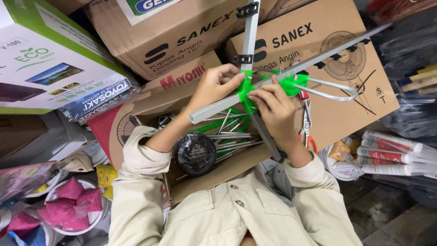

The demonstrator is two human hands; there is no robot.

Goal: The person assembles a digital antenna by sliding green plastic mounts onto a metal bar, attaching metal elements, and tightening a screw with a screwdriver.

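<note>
Two grey metal bars cross in front of me, joined by a bright green plastic bracket [246, 89]. The long bar [291, 69] runs from lower left to upper right; the other bar [250, 36] points up. My left hand [213, 85] grips the green bracket from the left. My right hand [273, 107] pinches the same joint from below, fingers on the long bar. A second green clip [288, 83] holds a bent metal loop [334, 91] to the right.
Below my hands an open cardboard box [150, 105] holds several metal rods [232, 136] and a black cable coil [196, 154]. Large cardboard boxes [337, 82] are stacked behind. White sealant tubes [391, 152] lie at right, pink bags in a bucket [73, 205] at lower left.
</note>
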